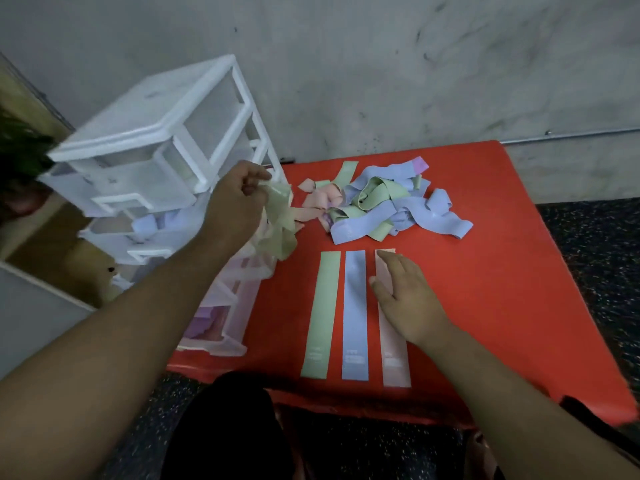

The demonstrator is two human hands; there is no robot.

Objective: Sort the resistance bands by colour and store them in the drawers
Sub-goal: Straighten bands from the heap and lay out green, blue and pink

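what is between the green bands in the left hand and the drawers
Nothing visible. The left hand grips the green bands right beside the drawer unit, whose drawers stand pulled open. The mixed pile lies to the right, off that path.

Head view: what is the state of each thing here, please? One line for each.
Left hand: grips the green bunch, lifted off the mat.
Right hand: flat, presses on the pink band.
Green band: laid flat, straight.
Blue band: laid flat, straight.
Pile: tangled, colours mixed.
Drawer unit: drawers pulled out.
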